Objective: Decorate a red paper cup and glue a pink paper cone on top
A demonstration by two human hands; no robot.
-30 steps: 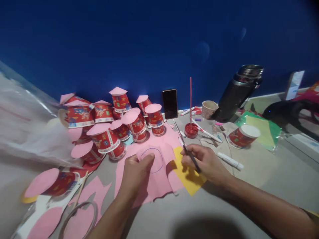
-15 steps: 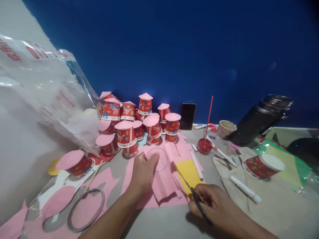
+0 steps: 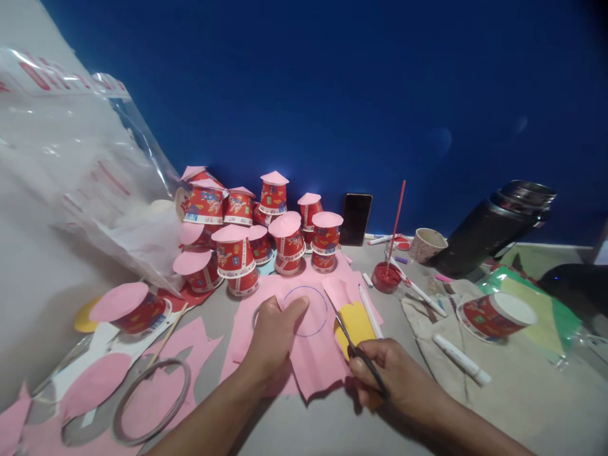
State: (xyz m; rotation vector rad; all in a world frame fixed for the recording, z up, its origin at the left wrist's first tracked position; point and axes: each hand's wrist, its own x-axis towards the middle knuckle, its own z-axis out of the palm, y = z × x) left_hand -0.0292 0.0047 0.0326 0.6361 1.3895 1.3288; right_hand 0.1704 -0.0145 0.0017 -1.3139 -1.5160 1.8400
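Observation:
My left hand (image 3: pixel 273 335) pinches a sheet of pink paper (image 3: pixel 316 364) between thumb and fingers, with the thumb lying over the edge of a circle drawn on it in blue. My right hand (image 3: pixel 389 373) is closed around the dark handles of a pair of scissors (image 3: pixel 342 328). Their blades point up and away, at the right edge of the held sheet, near the circle. Below the scissors lies a piece of yellow paper (image 3: pixel 358 320), partly covered by the blades and hand. A white marker (image 3: pixel 370 310) rests just right of it.
Stacked red paper cups (image 3: pixel 235 256) with pink paper tops stand behind my hands. A tape ring (image 3: pixel 183 386) and pink scraps lie left. At right are a small red pot (image 3: pixel 386 278) with a stick, a tilted black flask (image 3: pixel 475 234), a phone (image 3: pixel 356 218) and another cup (image 3: pixel 494 313).
The held pink sheet has turned and shifted, so more of the blue circle shows. My right hand and the scissors have moved slightly left, closer to the sheet. The view has shifted a little.

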